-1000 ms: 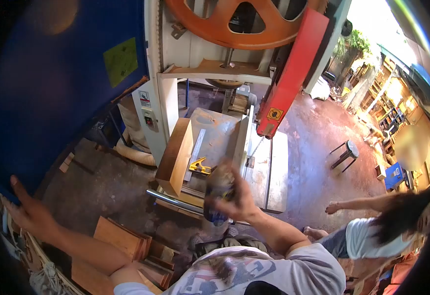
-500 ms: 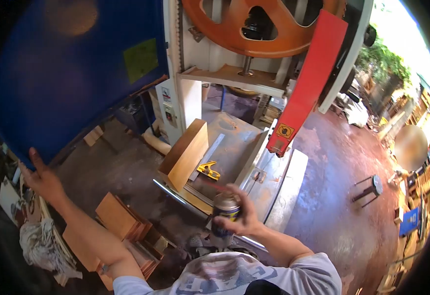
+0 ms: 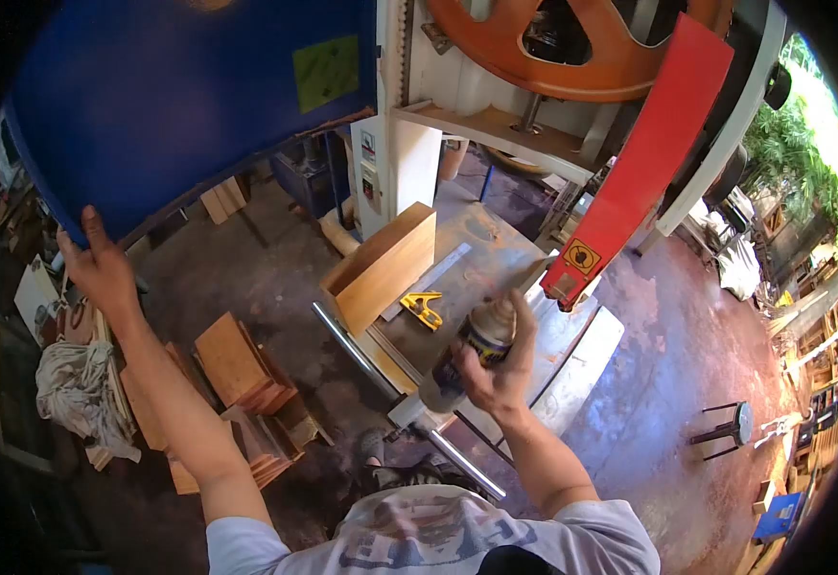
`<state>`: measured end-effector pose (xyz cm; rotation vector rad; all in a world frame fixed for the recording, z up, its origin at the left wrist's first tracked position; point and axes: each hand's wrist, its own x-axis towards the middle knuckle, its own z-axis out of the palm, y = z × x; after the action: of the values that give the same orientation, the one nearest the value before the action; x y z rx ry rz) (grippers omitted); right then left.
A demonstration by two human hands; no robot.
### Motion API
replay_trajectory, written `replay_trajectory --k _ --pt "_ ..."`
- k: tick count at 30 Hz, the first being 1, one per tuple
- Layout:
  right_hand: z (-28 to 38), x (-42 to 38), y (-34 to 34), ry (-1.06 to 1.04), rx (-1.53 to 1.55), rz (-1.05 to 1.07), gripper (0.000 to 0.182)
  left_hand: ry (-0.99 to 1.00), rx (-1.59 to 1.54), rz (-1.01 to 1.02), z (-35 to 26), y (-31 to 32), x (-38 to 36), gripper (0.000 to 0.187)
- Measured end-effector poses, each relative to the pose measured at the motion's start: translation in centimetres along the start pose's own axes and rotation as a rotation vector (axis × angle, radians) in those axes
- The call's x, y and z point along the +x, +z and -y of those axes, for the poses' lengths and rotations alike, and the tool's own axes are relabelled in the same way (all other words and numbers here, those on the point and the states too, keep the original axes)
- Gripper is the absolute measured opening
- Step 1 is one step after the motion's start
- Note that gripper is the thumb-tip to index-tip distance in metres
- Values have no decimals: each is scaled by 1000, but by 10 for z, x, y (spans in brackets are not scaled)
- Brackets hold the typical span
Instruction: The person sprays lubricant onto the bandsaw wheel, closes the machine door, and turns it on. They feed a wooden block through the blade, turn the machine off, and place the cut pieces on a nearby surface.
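A crumpled cloth [image 3: 83, 383] lies at the far left, and above it the person's left hand [image 3: 103, 273] grasps the bottom corner of the blue door [image 3: 179, 125], one digit on its face. A green patch [image 3: 326, 73] marks the door near its right edge. Beneath the outstretched arm, wooden boards [image 3: 237, 369] are stacked. On the bandsaw's worktop [image 3: 491, 244], a wooden block [image 3: 385, 273] sits along the left edge; a steel rule [image 3: 441, 278] and a yellow square head [image 3: 423, 310] lie just right of it. The right hand [image 3: 510, 369] is wrapped around a spray can [image 3: 486, 335] at the worktop's front edge; whether above or before it, I cannot tell. An orange wheel [image 3: 587, 81] shows higher up, then a slanting red guard [image 3: 644, 153]. Well to the right, a stool [image 3: 744, 424] stands on the floor.
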<state>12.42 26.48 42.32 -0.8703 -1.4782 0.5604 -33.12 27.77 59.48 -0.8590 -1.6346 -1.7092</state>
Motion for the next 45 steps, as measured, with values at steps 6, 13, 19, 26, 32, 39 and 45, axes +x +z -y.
replay_trajectory --k 6,13,19,26,32,39,45 --pt "31 52 8 -273 -244 -234 87 -132 24 116 18 -6 10 85" --pt "4 113 43 -469 -451 -620 86 37 -43 116 77 11 45 61" --pt "-30 167 69 -634 -217 -774 80 98 -16 61 122 19 80 56" --pt "-39 185 50 -700 -645 -664 81 -61 -22 15 52 39 52 101" --pt "-26 191 44 -783 -1100 -481 66 -38 -67 -132 66 62 57 88" --pt "-32 202 36 -796 -1469 -377 70 -30 -46 -210 75 90 66 58" --pt "-19 204 55 -681 -1560 -377 69 233 -468 -114 120 104 107 46"
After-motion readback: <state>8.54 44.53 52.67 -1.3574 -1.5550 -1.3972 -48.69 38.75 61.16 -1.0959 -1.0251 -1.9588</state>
